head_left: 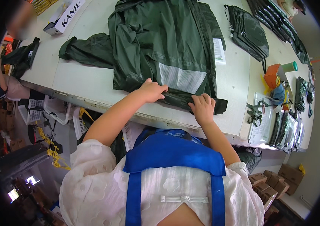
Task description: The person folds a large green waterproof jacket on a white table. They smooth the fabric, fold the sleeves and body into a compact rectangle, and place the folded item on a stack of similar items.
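Observation:
A dark green raincoat (156, 41) lies spread on the white table (80, 81), one sleeve stretched out to the left. It has a white mesh panel (180, 78) near its lower edge and a white paper tag (218, 51) on the right side. My left hand (152, 90) presses on the garment's near hem, fingers curled over the fabric. My right hand (202, 107) rests on the same hem a little to the right, fingers bent onto the folded edge.
A stack of folded dark green pouches (248, 34) lies at the back right. An orange box (272, 76), a green cup (290, 66) and bagged items (288, 128) sit at the right end. A white carton (64, 17) stands far left. Cardboard boxes (276, 182) on the floor.

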A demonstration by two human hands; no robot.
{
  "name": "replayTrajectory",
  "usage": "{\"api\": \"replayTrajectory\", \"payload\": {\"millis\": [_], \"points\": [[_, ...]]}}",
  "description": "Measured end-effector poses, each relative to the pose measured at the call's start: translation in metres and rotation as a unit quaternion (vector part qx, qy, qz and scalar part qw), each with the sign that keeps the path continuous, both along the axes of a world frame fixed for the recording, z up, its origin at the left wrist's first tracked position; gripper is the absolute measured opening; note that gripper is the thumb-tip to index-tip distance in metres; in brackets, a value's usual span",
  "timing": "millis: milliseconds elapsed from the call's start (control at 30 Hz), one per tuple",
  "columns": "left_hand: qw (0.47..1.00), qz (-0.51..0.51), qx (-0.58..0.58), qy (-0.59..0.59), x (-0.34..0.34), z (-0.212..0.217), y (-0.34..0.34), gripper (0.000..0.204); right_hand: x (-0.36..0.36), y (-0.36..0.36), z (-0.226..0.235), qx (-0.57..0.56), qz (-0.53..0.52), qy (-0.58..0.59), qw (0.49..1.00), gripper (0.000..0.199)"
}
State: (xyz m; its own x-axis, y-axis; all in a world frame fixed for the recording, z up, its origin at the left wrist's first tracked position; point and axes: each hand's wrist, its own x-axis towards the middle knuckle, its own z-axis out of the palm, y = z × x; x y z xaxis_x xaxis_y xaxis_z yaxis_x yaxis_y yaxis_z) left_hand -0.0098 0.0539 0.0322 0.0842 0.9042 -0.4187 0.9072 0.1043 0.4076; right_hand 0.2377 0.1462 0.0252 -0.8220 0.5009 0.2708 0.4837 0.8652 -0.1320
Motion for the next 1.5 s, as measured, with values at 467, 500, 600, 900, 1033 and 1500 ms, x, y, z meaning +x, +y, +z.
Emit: {"api": "replayTrajectory", "payload": {"millis": [467, 500, 600, 900, 1033, 1500], "points": [[0.98, 0.129, 0.115, -0.095, 0.142, -0.037, 0.02, 0.017, 0.056, 0.032, -0.019, -0.306, -0.054, -0.052, 0.949, 0.044], [0.979, 0.139, 0.117, -0.096, 0.144, -0.037, 0.019, 0.017, 0.051, 0.032, -0.017, -0.308, -0.058, -0.074, 0.947, 0.042], [0.974, 0.169, 0.115, -0.101, 0.148, -0.037, 0.019, 0.019, 0.052, 0.034, -0.023, -0.355, -0.052, -0.078, 0.93, 0.04], [0.956, 0.234, 0.122, -0.13, 0.157, -0.046, 0.018, 0.016, 0.053, 0.022, -0.031, -0.524, -0.098, 0.087, 0.842, 0.033], [0.94, 0.259, 0.148, -0.164, 0.156, -0.054, 0.016, 0.015, 0.052, 0.006, -0.011, -0.32, -0.083, 0.053, 0.942, 0.03], [0.882, 0.321, 0.336, 0.084, 0.054, 0.003, -0.039, 0.014, 0.082, 0.023, 0.027, -0.161, -0.083, 0.095, 0.979, 0.008]]}}
